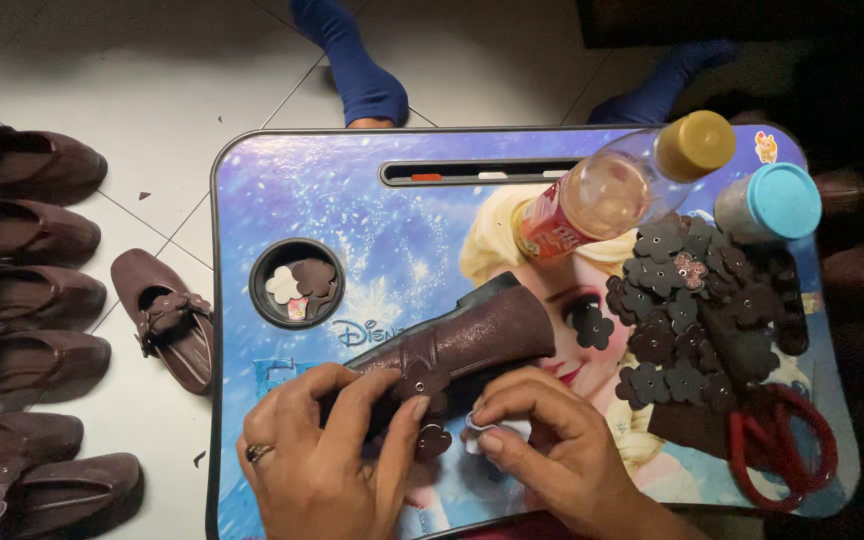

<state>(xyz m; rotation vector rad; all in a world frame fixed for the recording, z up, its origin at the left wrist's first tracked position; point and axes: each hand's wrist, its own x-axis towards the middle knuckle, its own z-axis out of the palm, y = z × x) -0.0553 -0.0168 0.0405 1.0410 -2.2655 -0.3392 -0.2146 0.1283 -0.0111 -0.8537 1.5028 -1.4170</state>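
A dark brown shoe lies on its side on a small blue printed lap table. My left hand, with a ring on one finger, grips the shoe's near end, fingers over its strap. A small brown flower-shaped piece sits just below the shoe between my hands. My right hand presses fingertips on a small white piece beside that flower.
A heap of brown flower cut-outs and red-handled scissors lie at the right. A clear bottle with a gold cap and a teal-lidded jar stand behind. The cup hole holds small pieces. Several brown shoes line the floor at left.
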